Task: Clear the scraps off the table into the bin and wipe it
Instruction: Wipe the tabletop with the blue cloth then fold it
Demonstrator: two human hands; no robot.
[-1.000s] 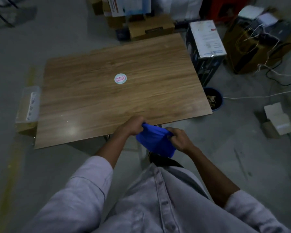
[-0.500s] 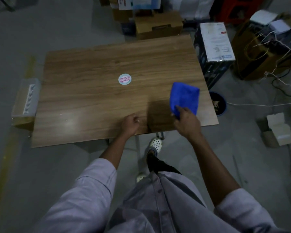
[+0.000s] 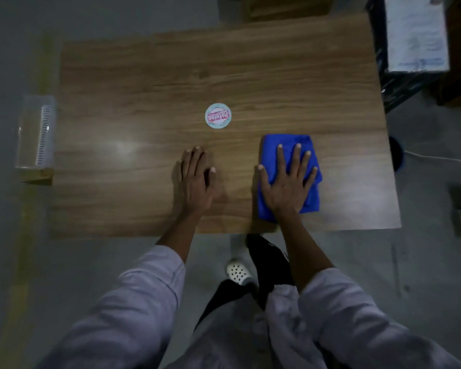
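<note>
— Dim grey concrete floor is surrounding a low wooden table (image 3: 144, 75), and the person is looking down on it from its near edge. What is lying on it?

— A folded blue cloth (image 3: 270, 150) is lying toward the near right corner. The right hand (image 3: 286, 185) is pressing flat on it, fingers (image 3: 297, 158) straight and spread, curling round nothing. The left hand (image 3: 194, 179) is resting flat on bare wood beside the cloth, by the middle of the near edge, fingers straight and close together, holding nothing. A round sticker (image 3: 218, 115) is sitting near the table's centre.

— How is the cloth likely handling?

— It is looking soft, light and limp, so it is probably bunching up if pushed from one edge only. Pressing a flat palm over its middle, as the right hand is doing, is seeming the surest hold, letting it slide over the smooth wood. A bin (image 3: 396, 155) is showing only as a dark sliver just off the right edge.
</note>
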